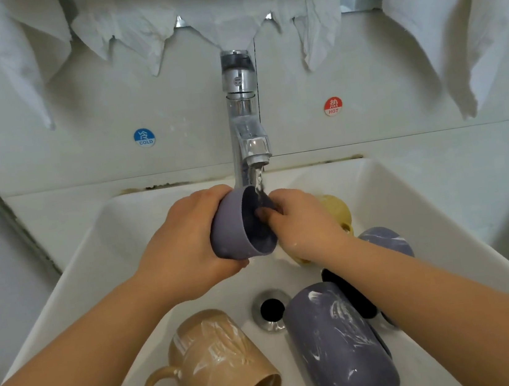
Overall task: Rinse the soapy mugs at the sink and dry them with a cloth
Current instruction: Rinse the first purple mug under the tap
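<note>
My left hand grips a purple mug on its side under the running chrome tap, mouth facing right. My right hand has its fingers inside the mug's mouth, where the water stream lands. Lying in the white sink are a soapy beige mug at the front left, a soapy purple mug at the front middle, another purple mug behind my right forearm, and a yellow mug partly hidden by my right hand.
The drain sits in the middle of the basin between the mugs. White cloths hang on the wall above the tap, with more at the left and right. Cold and hot stickers flank the tap.
</note>
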`<move>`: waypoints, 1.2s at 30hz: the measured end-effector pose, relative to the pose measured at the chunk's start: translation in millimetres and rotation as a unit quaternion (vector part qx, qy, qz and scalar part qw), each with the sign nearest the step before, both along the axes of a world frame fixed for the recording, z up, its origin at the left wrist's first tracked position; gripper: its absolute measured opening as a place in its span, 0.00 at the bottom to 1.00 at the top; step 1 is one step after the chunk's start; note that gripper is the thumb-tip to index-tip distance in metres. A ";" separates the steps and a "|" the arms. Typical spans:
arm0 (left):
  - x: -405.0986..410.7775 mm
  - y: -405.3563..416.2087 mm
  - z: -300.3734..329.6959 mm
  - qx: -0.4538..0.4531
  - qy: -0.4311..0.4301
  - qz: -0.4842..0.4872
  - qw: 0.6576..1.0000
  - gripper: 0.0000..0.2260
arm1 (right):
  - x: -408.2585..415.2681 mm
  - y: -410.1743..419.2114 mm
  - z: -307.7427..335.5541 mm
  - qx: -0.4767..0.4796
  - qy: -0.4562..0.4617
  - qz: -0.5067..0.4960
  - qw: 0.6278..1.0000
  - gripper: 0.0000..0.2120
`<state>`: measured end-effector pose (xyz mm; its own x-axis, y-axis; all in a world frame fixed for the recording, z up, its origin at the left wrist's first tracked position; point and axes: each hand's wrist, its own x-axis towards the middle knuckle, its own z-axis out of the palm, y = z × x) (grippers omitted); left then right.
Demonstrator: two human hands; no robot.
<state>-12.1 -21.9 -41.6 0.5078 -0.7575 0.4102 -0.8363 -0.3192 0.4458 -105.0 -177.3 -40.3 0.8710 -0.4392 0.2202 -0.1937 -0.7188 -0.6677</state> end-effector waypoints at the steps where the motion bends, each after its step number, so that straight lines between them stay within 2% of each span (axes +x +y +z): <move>1: -1.0 -0.6 -0.5 0.000 -0.007 0.004 1.000 0.33 | 0.9 0.3 -2.4 0.014 0.000 -0.009 1.000 0.15; 5: -0.4 -4.2 -6.7 0.020 -0.069 0.032 0.997 0.31 | 1.5 7.0 -10.6 0.083 -0.002 -0.068 0.994 0.16; 9: 6.9 -3.7 -9.7 0.007 -0.085 0.076 0.993 0.35 | 2.7 18.6 -7.5 0.300 -0.002 -0.096 0.949 0.12; 11: 7.2 -3.6 -10.9 0.014 -0.105 0.079 0.991 0.37 | 2.5 18.6 -5.7 0.343 0.039 -0.087 0.934 0.13; 16: 3.5 -6.9 -13.7 0.009 -0.083 0.079 0.993 0.38 | 3.9 12.6 -10.3 0.258 0.063 -0.071 0.961 0.22; 21: 3.6 -6.7 -13.3 0.000 -0.090 0.108 0.990 0.40 | 6.0 16.9 -9.9 0.217 0.047 -0.036 0.974 0.15; 26: 3.0 -8.4 -11.3 0.005 -0.084 0.107 0.991 0.41 | 7.9 14.8 -11.6 0.159 0.005 -0.040 0.987 0.13; 29: 8.8 -3.6 -11.2 0.030 0.023 0.052 0.998 0.42 | 5.2 5.7 -10.6 0.120 -0.043 -0.033 0.991 0.15; 32: 10.8 1.1 -11.6 0.045 0.123 -0.033 0.991 0.39 | 0.5 5.8 -10.7 0.025 -0.042 0.016 0.999 0.16; 34: 8.2 3.4 -11.2 0.032 0.144 -0.046 0.988 0.37 | -0.6 7.1 -12.6 0.035 -0.048 0.026 0.998 0.15; 36: 7.8 4.3 -8.7 0.022 0.117 -0.039 0.992 0.36 | 2.0 8.1 -13.9 0.100 -0.050 0.020 0.993 0.13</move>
